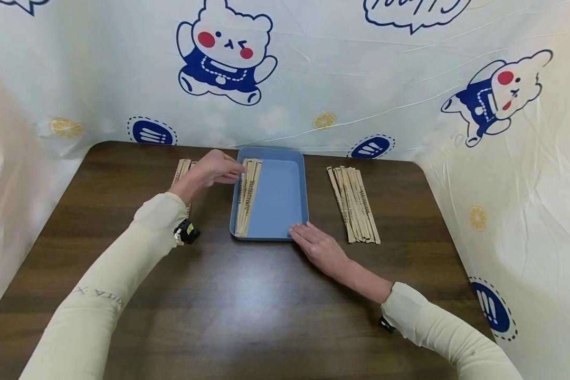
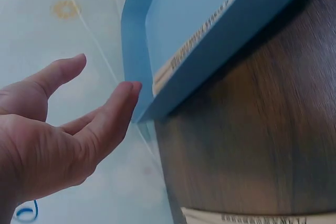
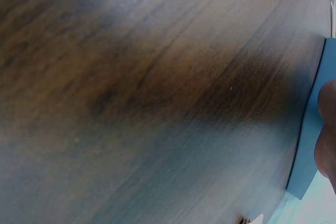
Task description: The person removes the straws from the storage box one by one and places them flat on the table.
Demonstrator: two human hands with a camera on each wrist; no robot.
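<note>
A blue rectangular tray (image 1: 280,200) lies on the table, with several slim printed paper-wrapped sticks (image 1: 249,198) lengthwise along its left side. My left hand (image 1: 217,168) hovers at the tray's upper left edge, fingertips close to the sticks' top ends. In the left wrist view that hand (image 2: 63,124) has its thumb and fingers apart, with nothing between them. At the tray's lower right corner my right hand (image 1: 319,249) rests its extended fingers against the rim. Only a bit of that hand (image 3: 326,129) shows beside the tray wall (image 3: 307,145) in the right wrist view.
Right of the tray lies a loose bundle of the same wrapped sticks (image 1: 353,205). More wrapped sticks (image 1: 182,169) lie to the left, partly hidden under my left forearm. The dark wooden table (image 1: 247,306) meets a printed cloth (image 1: 313,68) at its back and sides.
</note>
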